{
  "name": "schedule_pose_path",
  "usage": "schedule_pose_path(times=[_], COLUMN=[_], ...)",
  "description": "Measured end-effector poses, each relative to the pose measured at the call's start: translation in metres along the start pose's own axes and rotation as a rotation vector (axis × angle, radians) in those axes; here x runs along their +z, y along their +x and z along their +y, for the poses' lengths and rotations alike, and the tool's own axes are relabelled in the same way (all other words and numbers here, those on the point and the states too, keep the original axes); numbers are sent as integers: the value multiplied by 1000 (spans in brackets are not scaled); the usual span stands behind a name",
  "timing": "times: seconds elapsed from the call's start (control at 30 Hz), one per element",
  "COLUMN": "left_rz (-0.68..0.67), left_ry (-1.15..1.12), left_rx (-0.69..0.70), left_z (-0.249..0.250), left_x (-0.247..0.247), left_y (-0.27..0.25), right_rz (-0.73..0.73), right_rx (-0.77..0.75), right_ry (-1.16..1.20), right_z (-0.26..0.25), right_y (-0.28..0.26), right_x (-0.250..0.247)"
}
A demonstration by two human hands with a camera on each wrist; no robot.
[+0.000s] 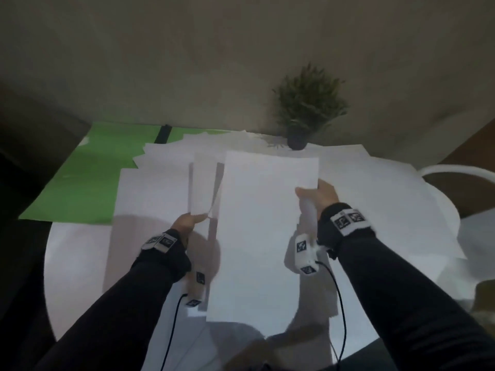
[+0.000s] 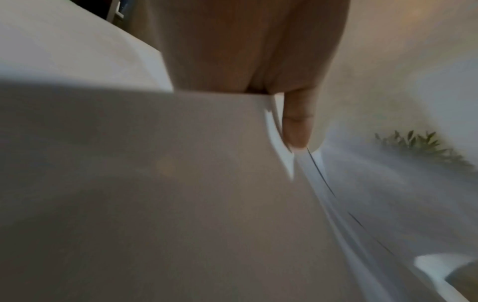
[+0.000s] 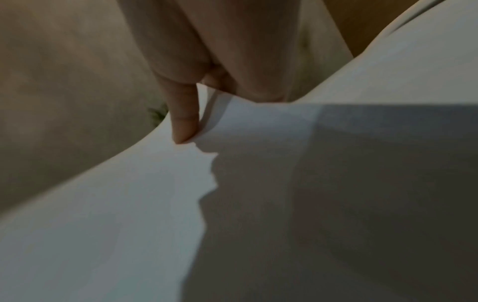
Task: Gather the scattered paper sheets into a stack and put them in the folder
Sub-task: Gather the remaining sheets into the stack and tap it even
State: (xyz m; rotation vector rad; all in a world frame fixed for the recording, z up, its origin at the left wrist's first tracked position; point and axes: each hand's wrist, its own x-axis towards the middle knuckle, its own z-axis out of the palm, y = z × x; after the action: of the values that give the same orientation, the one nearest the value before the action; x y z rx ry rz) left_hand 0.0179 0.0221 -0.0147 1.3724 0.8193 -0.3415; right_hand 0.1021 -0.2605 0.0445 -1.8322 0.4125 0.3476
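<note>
My right hand (image 1: 322,194) pinches the lifted sheets (image 1: 267,231) at their edge; my left hand (image 1: 187,220) pinches another sheet (image 1: 203,183), clear of the bench (image 1: 77,263) for stacking.

The held sheet (image 1: 263,231) covers the table (image 1: 72,263) and loose sheets (image 1: 375,199) beneath it, and hides the right hand's (image 1: 320,195) fingers behind its edge, only the thumb showing. The folder's (image 1: 88,178) near right part lies under paper, and how many sheets the left hand (image 1: 187,222) pinches cannot be told. Both wrist views are blurred and filled by paper: the plant (image 2: 424,147) is a green smear in the left one, and the palms are cut off by the top edges.
</note>
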Motion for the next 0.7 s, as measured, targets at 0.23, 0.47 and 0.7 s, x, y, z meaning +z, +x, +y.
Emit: schedule_pose_path(times=[0.23, 0.47, 0.7], left_rz=[-208, -215, -223], left_ry=[26, 259, 314], left_rx=[28, 171, 180], left_z=[-12, -15, -17], left_x=[-1, 1, -2], left_y=[10, 7, 13], right_rz=[-21, -358, 99], right_rx=[51, 189, -215], right_ry=[140, 433, 240], right_z=[35, 18, -65], right_y=[8, 12, 18], right_x=[28, 16, 9])
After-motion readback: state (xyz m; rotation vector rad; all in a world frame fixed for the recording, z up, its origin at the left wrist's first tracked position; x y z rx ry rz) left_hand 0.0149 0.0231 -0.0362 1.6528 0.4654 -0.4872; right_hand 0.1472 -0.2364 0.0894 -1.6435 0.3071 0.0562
